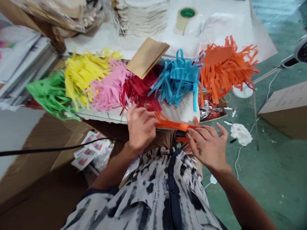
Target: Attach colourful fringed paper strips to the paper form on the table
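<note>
Stretched between my two hands at the table's front edge is an orange tissue paper tassel (176,125). My left hand (141,126) has its fingers curled around the tassel's left part. At its right end, my right hand (208,142) pinches the paper between thumb and fingers. Just beyond lie fringed paper bundles in a row: green (51,92), yellow (82,75), pink (111,84), dark red (141,89), blue (181,80) and orange (225,65). A folded brown paper piece (146,57) rests on top of the pink and red bundles.
A tape roll (185,19) and a stack of white sheets (144,17) are at the back of the table. Papers (24,60) are piled at left. A black cable (59,149) crosses on the left. A cardboard box (287,108) stands on the floor at right, near a lamp arm (268,74).
</note>
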Tool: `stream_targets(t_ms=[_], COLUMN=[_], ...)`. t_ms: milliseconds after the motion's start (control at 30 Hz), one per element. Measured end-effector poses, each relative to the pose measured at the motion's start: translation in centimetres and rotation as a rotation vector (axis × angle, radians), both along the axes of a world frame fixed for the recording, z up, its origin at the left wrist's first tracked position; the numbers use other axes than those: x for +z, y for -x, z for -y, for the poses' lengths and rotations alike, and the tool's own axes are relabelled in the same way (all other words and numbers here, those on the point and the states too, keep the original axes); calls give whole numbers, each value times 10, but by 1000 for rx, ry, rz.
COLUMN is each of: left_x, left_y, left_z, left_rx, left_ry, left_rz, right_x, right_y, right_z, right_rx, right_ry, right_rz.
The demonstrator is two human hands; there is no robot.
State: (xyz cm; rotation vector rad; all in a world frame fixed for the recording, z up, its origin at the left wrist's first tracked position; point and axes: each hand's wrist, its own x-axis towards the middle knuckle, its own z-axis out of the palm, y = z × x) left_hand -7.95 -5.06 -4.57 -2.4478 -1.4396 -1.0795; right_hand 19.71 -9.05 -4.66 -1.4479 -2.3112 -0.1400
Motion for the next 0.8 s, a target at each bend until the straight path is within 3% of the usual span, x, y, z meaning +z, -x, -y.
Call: stream_targets(t_ms=[133,200,333,467,800], left_x=[-1,-7,-17,-16,-17], left_y=[-36,-49,-51,-48,-43], left_z=[2,-3,-15,-19,-20], left_rx=[-380,-441,-408,-399,-317], left_ry=[58,153,287,273,309], left_rz=[-65,-93,-132,-136,-119], right_x=[4,4,0,-6,-3], right_y=[1,-1,-7,-10,-9], right_z=[-4,-6,-11,-16,-21], right_rx=[5,13,57,84,-46], right_ry=[55,71,39,-17,103], right_rz=[42,52,79,89,111])
